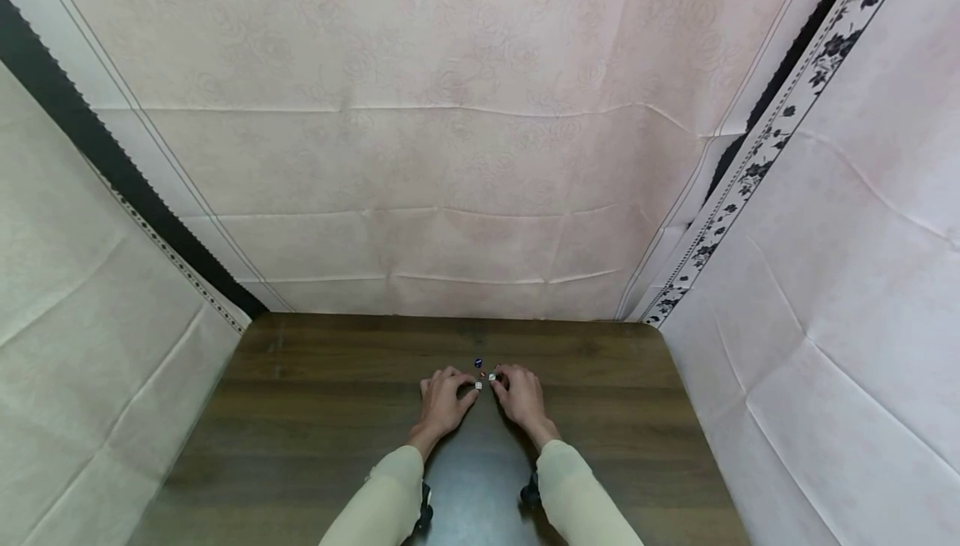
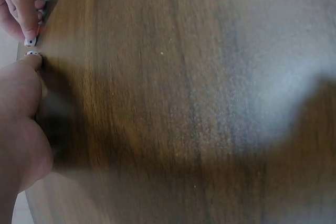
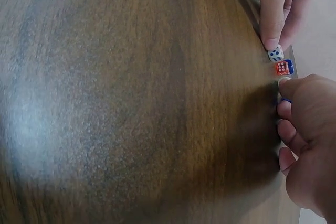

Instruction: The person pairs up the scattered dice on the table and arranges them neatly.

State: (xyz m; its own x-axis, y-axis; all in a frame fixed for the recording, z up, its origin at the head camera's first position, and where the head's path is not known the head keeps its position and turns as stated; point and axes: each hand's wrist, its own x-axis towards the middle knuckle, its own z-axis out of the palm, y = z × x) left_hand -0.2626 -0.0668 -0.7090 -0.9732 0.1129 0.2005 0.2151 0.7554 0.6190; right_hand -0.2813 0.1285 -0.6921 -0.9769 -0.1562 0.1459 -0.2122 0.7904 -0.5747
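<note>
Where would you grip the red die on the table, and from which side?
Pinch the red die from above on its two free side faces. It is a small cube flat on the table, with the white die under the left hand on one side and the right hand on the other, so level approaches look blocked.

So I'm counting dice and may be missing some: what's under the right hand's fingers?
The right hand touches a white die with its fingertip; a blue edge peeks from under the curled fingers. Anything deeper beneath them is covered. A red die lies uncovered beside the left hand's white die.
</note>
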